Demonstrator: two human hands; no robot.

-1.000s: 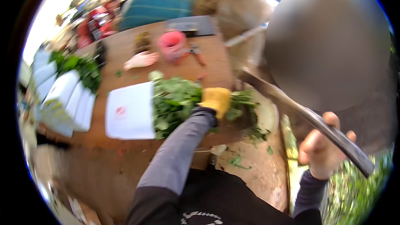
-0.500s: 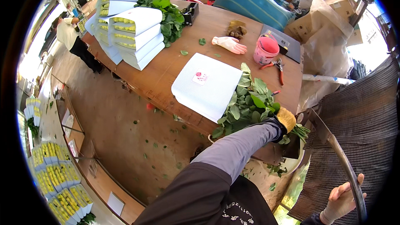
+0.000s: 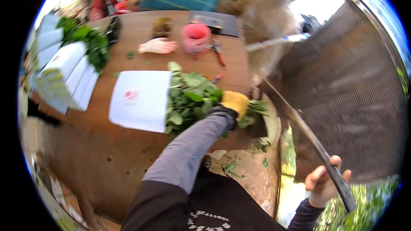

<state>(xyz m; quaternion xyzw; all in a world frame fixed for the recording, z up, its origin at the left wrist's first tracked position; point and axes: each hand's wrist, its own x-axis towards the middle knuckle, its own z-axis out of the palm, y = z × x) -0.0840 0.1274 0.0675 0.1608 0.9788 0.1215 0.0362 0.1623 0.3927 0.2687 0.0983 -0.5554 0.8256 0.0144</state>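
My left hand (image 3: 234,103), in a yellow work glove, is closed around the stems (image 3: 259,107) of a leafy flower bunch lying on the table. Its green leaves (image 3: 192,94) spread to the left of the glove and meet a white ribbed wrapping sleeve (image 3: 143,102) with a small red print. Whatever the sleeve covers is hidden. The cut ends poke out past the glove, by the base of a long metal lever (image 3: 307,132). At the lower right my right hand (image 3: 322,185) grips that lever near its free end, fingers curled around it.
Beyond the bunch on the wooden table (image 3: 128,64) are a pink bucket (image 3: 195,42), red-handled pliers (image 3: 218,52), a pale glove (image 3: 158,46) and a brown glove (image 3: 162,27). Wrapped yellow flower bunches (image 3: 70,70) stand at left. Dark mesh (image 3: 342,90) hangs at right.
My view has swung to the right, so the table and its things sit further left in the picture. Both hands keep their holds; the lever looks little changed in angle.
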